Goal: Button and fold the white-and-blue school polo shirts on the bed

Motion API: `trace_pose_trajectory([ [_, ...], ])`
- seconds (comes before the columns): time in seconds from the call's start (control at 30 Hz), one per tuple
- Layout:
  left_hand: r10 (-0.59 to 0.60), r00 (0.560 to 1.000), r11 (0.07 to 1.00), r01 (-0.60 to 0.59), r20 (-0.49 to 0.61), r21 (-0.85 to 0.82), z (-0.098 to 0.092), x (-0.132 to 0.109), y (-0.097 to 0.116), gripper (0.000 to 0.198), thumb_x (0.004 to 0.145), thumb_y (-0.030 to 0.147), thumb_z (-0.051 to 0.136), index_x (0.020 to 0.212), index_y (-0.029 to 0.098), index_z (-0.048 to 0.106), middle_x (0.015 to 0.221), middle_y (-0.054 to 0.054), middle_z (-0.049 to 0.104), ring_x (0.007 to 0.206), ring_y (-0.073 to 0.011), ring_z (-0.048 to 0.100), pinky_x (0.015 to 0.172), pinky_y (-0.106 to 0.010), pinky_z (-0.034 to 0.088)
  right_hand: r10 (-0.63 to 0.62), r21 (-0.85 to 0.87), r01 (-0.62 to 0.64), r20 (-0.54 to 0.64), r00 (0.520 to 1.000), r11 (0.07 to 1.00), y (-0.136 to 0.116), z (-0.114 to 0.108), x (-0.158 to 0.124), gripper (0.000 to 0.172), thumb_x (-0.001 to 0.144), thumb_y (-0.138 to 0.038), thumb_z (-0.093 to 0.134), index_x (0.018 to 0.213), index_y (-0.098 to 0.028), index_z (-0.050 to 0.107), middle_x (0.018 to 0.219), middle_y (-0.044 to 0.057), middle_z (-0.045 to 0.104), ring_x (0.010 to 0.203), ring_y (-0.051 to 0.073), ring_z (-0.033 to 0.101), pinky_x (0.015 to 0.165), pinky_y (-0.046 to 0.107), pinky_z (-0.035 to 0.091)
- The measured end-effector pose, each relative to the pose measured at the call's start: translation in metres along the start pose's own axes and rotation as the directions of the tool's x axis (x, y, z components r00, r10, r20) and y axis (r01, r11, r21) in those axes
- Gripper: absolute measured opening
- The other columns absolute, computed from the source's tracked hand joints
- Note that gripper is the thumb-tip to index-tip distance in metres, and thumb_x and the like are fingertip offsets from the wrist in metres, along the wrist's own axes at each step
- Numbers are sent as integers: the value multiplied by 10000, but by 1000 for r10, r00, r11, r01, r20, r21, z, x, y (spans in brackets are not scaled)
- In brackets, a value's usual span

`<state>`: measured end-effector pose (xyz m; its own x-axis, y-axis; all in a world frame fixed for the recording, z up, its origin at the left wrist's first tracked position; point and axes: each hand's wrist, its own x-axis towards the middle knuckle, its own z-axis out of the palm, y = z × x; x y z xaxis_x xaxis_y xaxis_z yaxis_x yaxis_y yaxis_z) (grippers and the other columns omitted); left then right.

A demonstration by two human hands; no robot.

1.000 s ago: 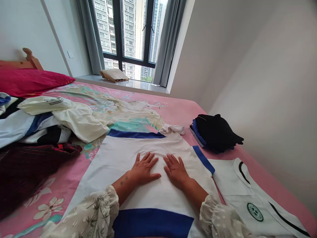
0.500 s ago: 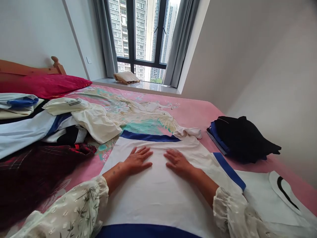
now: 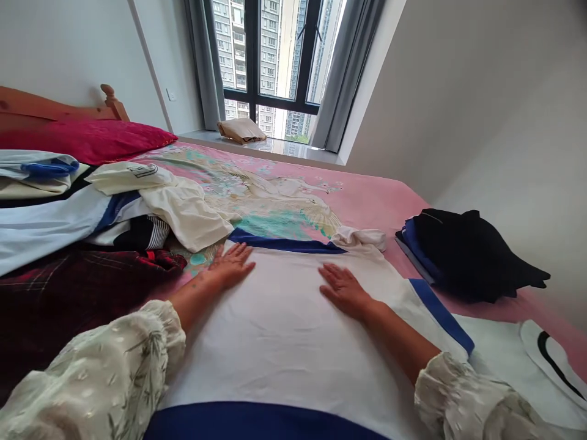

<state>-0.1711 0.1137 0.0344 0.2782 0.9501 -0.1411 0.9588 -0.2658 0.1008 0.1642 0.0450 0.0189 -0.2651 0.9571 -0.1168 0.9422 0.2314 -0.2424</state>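
A white shirt with blue trim (image 3: 284,342) lies spread out on the bed in front of me. My left hand (image 3: 232,264) rests flat near its far left edge, fingers spread. Flat on the cloth right of the middle is my right hand (image 3: 343,289), its fingers stretched out and a little blurred. Neither hand grips anything. A blue band crosses the shirt's far edge, another marks the sleeve at the right, and a wide blue strip shows at the near edge.
Loose clothes, among them a cream shirt (image 3: 183,211) and a dark red plaid garment (image 3: 92,293), lie heaped at the left. Folded dark clothes (image 3: 472,253) are stacked at the right, near another white garment (image 3: 499,348). A red pillow (image 3: 92,137) lies by the headboard.
My left hand has slid outward to the left and farther up the shirt. My right hand has moved slightly right. The camera view has shifted a little.
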Motion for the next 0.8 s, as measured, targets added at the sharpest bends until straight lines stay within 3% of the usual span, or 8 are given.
trace_pose_trajectory([
  [0.07, -181, 983, 983, 182, -44, 14, -11, 2, -4, 605, 911, 424, 281, 1437, 127, 320, 1536, -159, 222, 1421, -321, 155, 1086, -625, 88, 301, 3, -301, -27, 953, 954, 18, -10, 0, 590, 942, -454, 318, 1457, -167, 296, 1530, 118, 203, 1412, 267, 162, 1117, 523, 127],
  [0.13, -150, 985, 989, 151, -83, 7, -17, -1, 8, 584, 913, 383, 287, 1418, 97, 352, 1534, -172, 217, 1426, -316, 135, 1092, -610, 98, 431, 17, -431, -53, 901, 902, 18, -18, -1, 588, 953, -434, 275, 1445, -116, 313, 1512, 161, 235, 1403, 288, 190, 1097, 544, 164],
  [0.2, 47, 993, 998, -50, -113, -23, -10, -11, 37, 558, 915, 403, 304, 1419, 172, 367, 1551, -96, 202, 1436, -252, 124, 1130, -527, 96, 352, 21, -352, -73, 933, 936, -5, -14, -6, 545, 961, -418, 262, 1434, -160, 345, 1510, 116, 268, 1403, 243, 203, 1115, 497, 167],
  [0.33, 403, 910, 906, -412, -101, -101, 23, -44, 89, 612, 886, 571, 313, 1430, 292, 339, 1551, -39, 206, 1430, -238, 162, 1144, -503, 40, 25, 26, -22, -135, 990, 999, -62, 18, -31, 497, 956, -385, 288, 1418, -221, 373, 1509, 50, 286, 1407, 203, 192, 1142, 463, 121],
  [0.43, 407, 913, 904, -407, -30, -130, 33, -58, 78, 685, 854, 646, 309, 1446, 301, 302, 1549, -41, 205, 1429, -252, 163, 1140, -515, 1, 5, 13, -4, -104, 995, 1000, -50, 21, -51, 518, 958, -373, 271, 1439, -192, 335, 1510, 40, 284, 1407, 177, 192, 1153, 419, 101],
  [0.57, 202, 977, 976, -196, 65, -91, 14, -51, 54, 714, 837, 636, 346, 1430, 238, 352, 1538, -82, 239, 1424, -307, 162, 1111, -595, 37, 338, -13, -341, -96, 936, 940, -1, 0, -61, 517, 957, -359, 260, 1419, -155, 372, 1511, 71, 273, 1405, 213, 200, 1143, 475, 98],
  [0.67, 193, 981, 975, -190, 11, -112, 4, -46, 91, 628, 887, 541, 306, 1409, 202, 393, 1531, -95, 260, 1425, -285, 168, 1119, -561, 114, 407, 12, -411, -170, 897, 911, -4, 1, -56, 510, 958, -330, 248, 1411, -141, 384, 1504, 95, 286, 1401, 218, 212, 1140, 478, 105],
  [0.8, 464, 884, 866, -466, -58, -180, 21, -52, 164, 634, 894, 561, 301, 1456, 268, 281, 1544, -46, 227, 1428, -248, 171, 1139, -532, 92, 153, 5, -155, -177, 972, 988, -21, 14, -52, 482, 964, -330, 243, 1401, -205, 404, 1489, 49, 330, 1396, 184, 227, 1141, 436, 136],
])
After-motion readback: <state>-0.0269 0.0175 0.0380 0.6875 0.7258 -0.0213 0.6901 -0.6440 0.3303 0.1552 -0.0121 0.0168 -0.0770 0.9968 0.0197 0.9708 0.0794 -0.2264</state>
